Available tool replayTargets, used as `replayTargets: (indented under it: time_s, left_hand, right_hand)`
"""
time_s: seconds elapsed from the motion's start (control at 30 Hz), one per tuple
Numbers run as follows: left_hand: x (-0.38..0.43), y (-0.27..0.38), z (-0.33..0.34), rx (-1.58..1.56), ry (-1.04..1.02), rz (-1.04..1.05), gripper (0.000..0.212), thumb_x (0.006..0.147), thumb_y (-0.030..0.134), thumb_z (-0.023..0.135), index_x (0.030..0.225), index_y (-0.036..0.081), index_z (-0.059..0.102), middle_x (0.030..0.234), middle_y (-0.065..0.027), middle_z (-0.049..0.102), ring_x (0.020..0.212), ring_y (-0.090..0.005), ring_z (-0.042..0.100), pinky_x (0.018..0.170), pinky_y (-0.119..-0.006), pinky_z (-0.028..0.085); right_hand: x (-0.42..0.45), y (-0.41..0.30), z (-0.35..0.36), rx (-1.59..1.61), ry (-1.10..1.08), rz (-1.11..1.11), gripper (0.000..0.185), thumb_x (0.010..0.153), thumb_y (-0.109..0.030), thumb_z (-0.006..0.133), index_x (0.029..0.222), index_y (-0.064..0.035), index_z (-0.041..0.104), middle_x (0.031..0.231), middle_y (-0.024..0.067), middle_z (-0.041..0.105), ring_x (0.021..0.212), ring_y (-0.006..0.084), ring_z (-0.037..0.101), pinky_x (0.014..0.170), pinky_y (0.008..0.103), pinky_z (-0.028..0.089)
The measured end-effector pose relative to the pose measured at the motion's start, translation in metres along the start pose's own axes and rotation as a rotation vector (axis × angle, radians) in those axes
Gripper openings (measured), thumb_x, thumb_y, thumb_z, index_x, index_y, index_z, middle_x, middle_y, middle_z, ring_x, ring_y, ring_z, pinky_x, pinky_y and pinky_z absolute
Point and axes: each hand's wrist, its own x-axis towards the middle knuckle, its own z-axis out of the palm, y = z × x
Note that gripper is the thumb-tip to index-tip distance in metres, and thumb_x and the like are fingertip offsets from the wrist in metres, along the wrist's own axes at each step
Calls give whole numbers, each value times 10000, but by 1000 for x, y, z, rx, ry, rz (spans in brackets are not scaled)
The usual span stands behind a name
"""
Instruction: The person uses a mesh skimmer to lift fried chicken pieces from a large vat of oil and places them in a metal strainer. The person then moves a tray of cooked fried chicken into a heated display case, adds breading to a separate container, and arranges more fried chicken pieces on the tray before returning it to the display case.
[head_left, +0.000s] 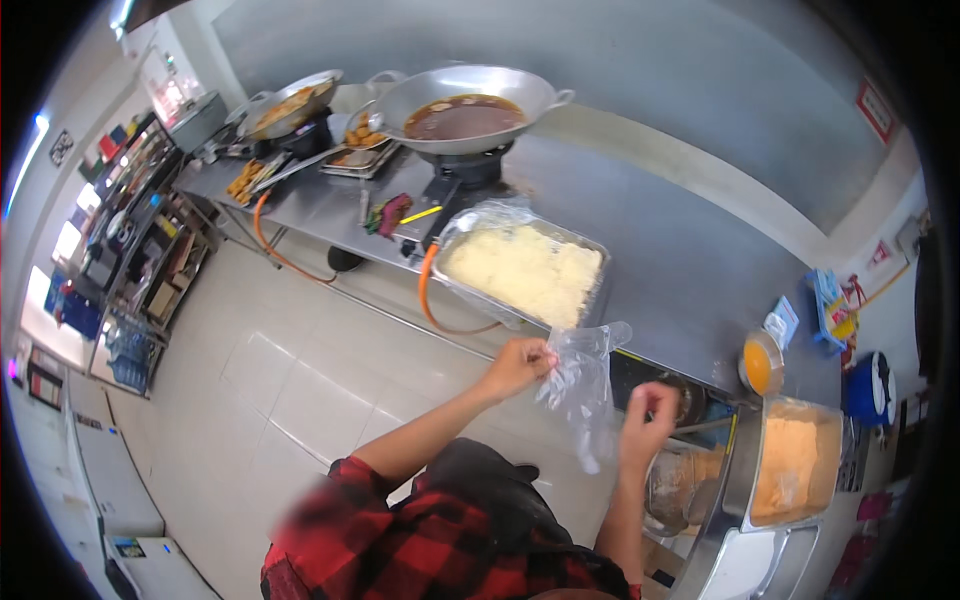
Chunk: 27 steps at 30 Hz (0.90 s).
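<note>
My left hand (519, 366) pinches a clear disposable plastic glove (581, 386), which hangs crumpled in front of the steel table's edge. To the right of the glove is my right hand (649, 420), raised with curled fingers and blurred by motion. Whether anything is between its fingertips is not clear. Just beyond the glove, a metal tray (606, 259) of pale yellow crumbly food (525, 266) sits at the table's front edge. Crumpled clear plastic film (487, 214) lies along the tray's back left rim.
A wok of dark oil (465, 116) stands on a burner, with fried pieces (364, 133) beside it. Orange gas hoses (426, 289) loop below the table (675, 247). At right are a bowl of orange liquid (759, 365) and a tray of orange powder (787, 465).
</note>
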Motion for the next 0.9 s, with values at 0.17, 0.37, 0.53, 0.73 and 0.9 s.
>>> replayTargets:
  time_s: [0.17,0.37,0.53,0.73,0.9]
  left_hand:
    - [-82,-20,-69,-159,-44,-122,212,837,178,779,763,38,638,673,15,609,589,-48,515,524,-225,408]
    - [-193,-37,-200,-214,-240,-292,157,805,47,708,703,77,593,673,40,557,628,-51,492,568,-241,397]
    - [-291,-71,-340,-27,153,-133,177,726,-63,599,691,59,476,617,-4,432,610,-130,490,566,-277,399]
    - [-375,-7,-418,724,238,-2,466,671,-143,464,1045,91,613,851,-162,495,833,-349,565,720,-409,473]
    - [-419,-16,-486,710,313,-434,689,717,-78,541,1352,190,523,1048,-216,522,990,-431,579,844,-485,488]
  right_hand:
    - [-76,-68,118,297,-608,316,169,896,-160,689,962,-9,653,833,33,645,740,109,556,667,265,451]
    - [-172,-104,232,533,-950,554,189,901,-196,709,845,-15,696,703,-39,624,635,53,546,574,217,431]
    - [-218,-152,312,181,-1166,126,215,764,-93,708,671,-40,521,587,34,537,549,124,505,518,332,402]
    - [-249,-241,435,5,-1178,-372,179,706,-60,628,827,-36,498,687,175,580,686,417,576,619,483,447]
    - [-301,-286,495,228,-1369,-1056,103,772,-63,600,864,-66,646,900,143,619,952,363,585,773,470,458]
